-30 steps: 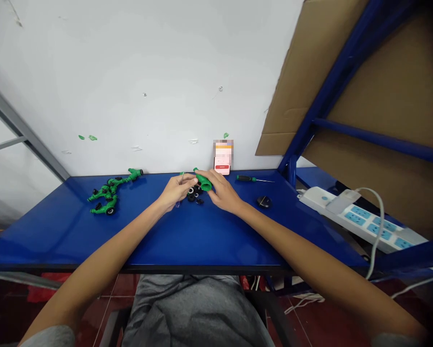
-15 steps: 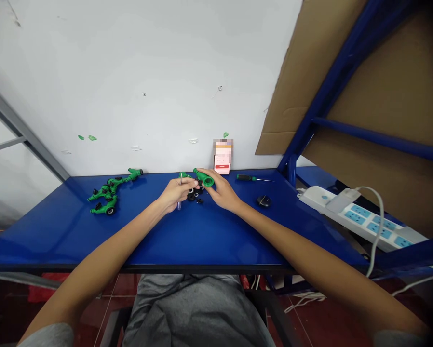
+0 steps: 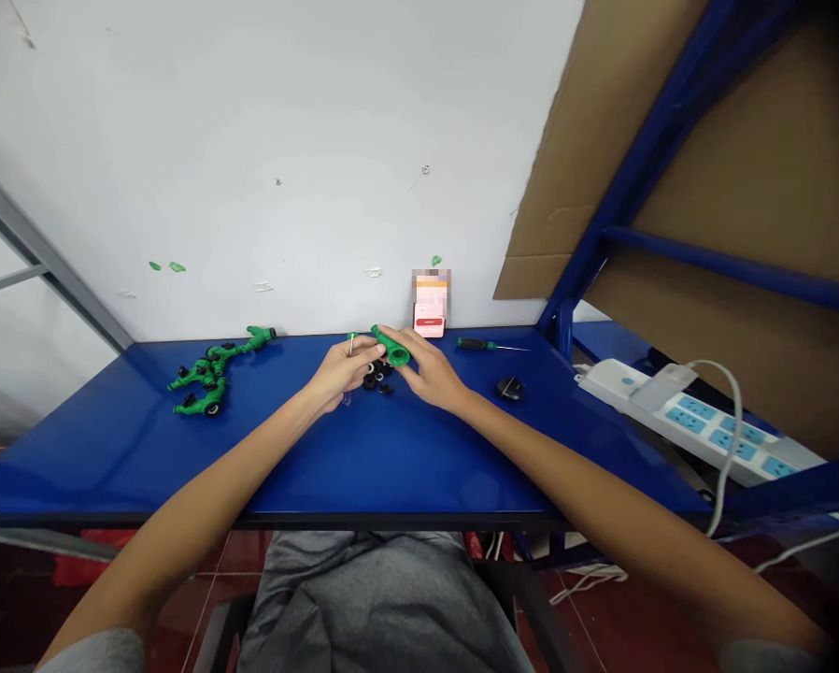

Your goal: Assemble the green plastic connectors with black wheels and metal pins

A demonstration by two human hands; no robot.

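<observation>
While the right hand (image 3: 432, 372) is holding a green fitting (image 3: 397, 354) over the table (image 3: 391, 467), thumb and fingers pressing around it, the left hand (image 3: 339, 371) is touching the fitting's left side, fingertips drawn together — whether they are pinching something small, I cannot tell. A thin metal piece (image 3: 351, 344) is showing at the left fingers, and a clear part (image 3: 348, 398) below them. The step in hand seems to be two-handed work on the fitting; the next move seems to be calling for a steady right grip and careful left fingertips. Small black parts (image 3: 370, 380) are crowding the space beneath, partly hidden. Joined green pieces (image 3: 213, 369) are lying well apart to the left; a phone (image 3: 429, 322) is leaning against the wall (image 3: 349, 112), and a screwdriver (image 3: 473, 344) and a black object (image 3: 510, 389) are lying rightward — none blocking the hands.
</observation>
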